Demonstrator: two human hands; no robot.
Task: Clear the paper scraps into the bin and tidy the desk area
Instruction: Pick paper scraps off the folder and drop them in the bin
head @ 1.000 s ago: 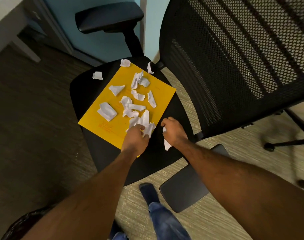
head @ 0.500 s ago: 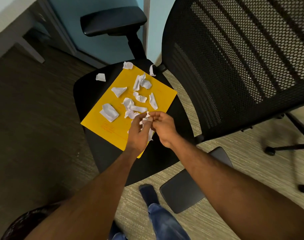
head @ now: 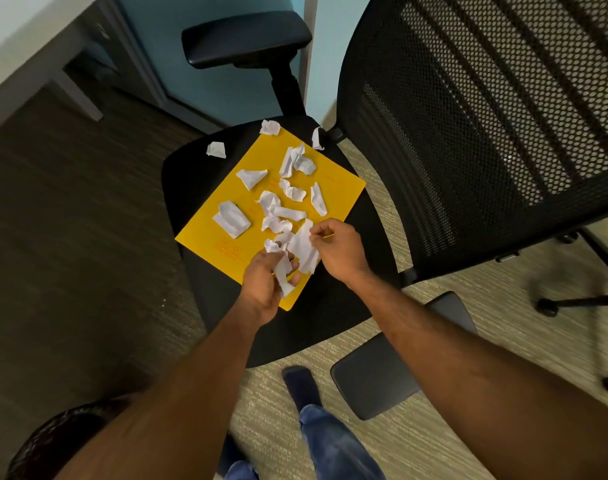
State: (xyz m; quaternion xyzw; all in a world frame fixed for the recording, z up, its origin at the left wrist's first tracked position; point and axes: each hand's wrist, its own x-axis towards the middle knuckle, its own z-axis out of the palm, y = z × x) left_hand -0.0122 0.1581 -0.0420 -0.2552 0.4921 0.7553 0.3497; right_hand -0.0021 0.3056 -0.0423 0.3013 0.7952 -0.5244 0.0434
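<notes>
A yellow folder [head: 333, 183] lies on the black seat [head: 333, 306] of an office chair, strewn with several crumpled white paper scraps [head: 231, 218]. Two more scraps rest on the bare seat near the folder's far corner, one [head: 215, 149] to the left. My left hand [head: 266, 284] is closed around a bunch of white scraps [head: 283, 275] at the folder's near edge. My right hand [head: 340, 251] pinches the upper edge of a larger scrap [head: 302, 244] that touches the bunch. A dark round bin [head: 49, 441] shows at the bottom left, partly hidden by my left arm.
The chair's mesh backrest [head: 486, 98] rises at the right, with armrests at the far side [head: 247, 39] and near side [head: 382, 375]. A white desk edge [head: 15, 46] runs along the top left. My shoe and jeans leg [head: 326, 438] stand on the carpet below the seat.
My right hand moved from the seat's bare edge up to my left hand with a scrap. My left hand drew back toward me with its bunch. Both hands now hold paper together.
</notes>
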